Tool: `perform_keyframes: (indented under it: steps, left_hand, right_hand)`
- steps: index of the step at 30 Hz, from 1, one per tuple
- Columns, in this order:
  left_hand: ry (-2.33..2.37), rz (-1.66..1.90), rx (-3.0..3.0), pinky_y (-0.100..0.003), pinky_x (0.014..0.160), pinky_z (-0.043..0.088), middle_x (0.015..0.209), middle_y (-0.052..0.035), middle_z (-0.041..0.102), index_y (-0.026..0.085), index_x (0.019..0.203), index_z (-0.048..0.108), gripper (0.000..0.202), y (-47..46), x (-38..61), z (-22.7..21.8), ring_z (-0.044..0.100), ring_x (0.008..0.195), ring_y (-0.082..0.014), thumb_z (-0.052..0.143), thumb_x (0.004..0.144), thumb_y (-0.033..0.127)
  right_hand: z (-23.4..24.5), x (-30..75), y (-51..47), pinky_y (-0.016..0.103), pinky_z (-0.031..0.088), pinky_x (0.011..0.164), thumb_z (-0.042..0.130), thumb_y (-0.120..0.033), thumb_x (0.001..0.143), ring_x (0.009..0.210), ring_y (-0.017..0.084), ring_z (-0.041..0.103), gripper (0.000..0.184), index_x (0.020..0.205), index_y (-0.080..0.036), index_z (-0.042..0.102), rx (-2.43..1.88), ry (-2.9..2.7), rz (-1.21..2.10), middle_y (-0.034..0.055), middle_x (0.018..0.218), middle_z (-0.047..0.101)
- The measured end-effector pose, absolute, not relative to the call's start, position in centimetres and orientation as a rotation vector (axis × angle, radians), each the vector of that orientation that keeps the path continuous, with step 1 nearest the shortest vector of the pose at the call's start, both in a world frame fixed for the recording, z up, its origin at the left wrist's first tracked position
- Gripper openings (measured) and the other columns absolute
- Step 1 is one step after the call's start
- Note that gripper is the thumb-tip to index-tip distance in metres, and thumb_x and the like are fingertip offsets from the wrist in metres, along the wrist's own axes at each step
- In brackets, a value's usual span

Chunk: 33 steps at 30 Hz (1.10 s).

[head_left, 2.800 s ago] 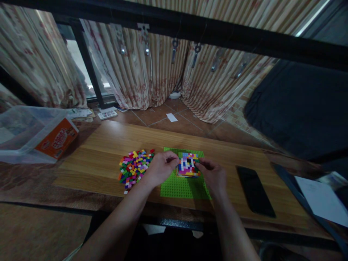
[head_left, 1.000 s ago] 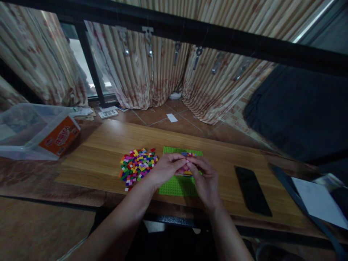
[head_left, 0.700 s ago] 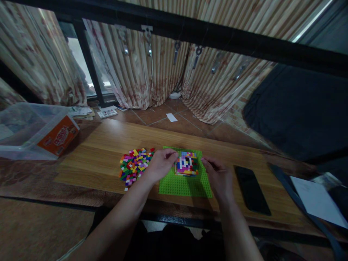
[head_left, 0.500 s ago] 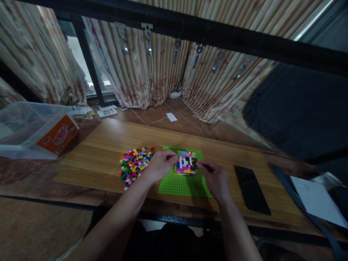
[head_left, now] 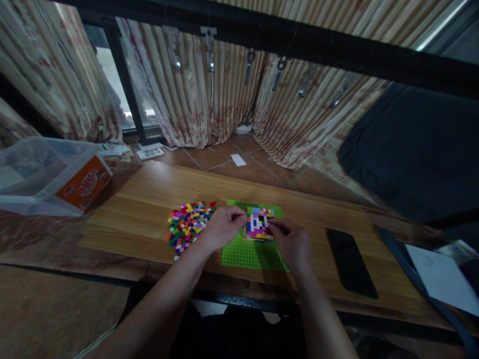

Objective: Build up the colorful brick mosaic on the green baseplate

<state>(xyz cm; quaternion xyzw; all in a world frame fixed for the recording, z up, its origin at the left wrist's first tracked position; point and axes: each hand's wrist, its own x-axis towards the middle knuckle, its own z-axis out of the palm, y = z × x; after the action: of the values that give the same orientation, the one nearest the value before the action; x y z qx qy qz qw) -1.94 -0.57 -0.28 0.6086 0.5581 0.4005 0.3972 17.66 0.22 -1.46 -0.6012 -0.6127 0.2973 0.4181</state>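
Your left hand [head_left: 221, 230], fingers curled narrow, pinches left edge of multicoloured square brick mosaic [head_left: 257, 223]. Your right hand [head_left: 292, 243] touches its right edge; cannot tell grip. Mosaic sits on green studded baseplate [head_left: 247, 255] on wooden tabletop [head_left: 149, 199], loose coloured brick pile [head_left: 189, 224] just left.

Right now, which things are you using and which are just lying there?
In use: left hand and right hand, both at the colourful brick block; green baseplate; loose brick pile.
Lying about: black phone, clear plastic box, white paper.
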Motion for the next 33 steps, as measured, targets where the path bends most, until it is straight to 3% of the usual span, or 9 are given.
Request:
perform_keyframes:
  steps: [12, 33]
  left_hand:
    - [1.483, 0.994, 1.587, -0.022, 0.057, 0.039, 0.066, -0.0002, 0.063, 0.015, 0.073, 0.069, 0.020, -0.9, -1.9, 0.4, 0.054, 0.062, -0.0116, 0.052, 0.082, 0.020]
    - [1.557, 0.961, 1.639, -0.024, 0.063, 0.046, 0.072, -0.0023, 0.069, 0.015, 0.080, 0.071, 0.021, -0.9, -2.6, 0.6, 0.060, 0.067, -0.0144, 0.051, 0.083, 0.023]
  right_hand:
    - [-1.7, 17.5, 0.4, 0.032, 0.049, 0.061, 0.067, -0.039, 0.070, 0.063, 0.021, 0.066, 0.025, 0.078, -0.016, 0.073, -1.616, -1.464, 0.589, 0.0081, 0.072, 0.074]
    - [-3.1, 17.1, 1.5, 0.029, 0.050, 0.058, 0.077, -0.037, 0.055, 0.058, 0.017, 0.062, 0.026, 0.067, -0.017, 0.067, -1.455, -1.126, 0.933, 0.0030, 0.062, 0.069]
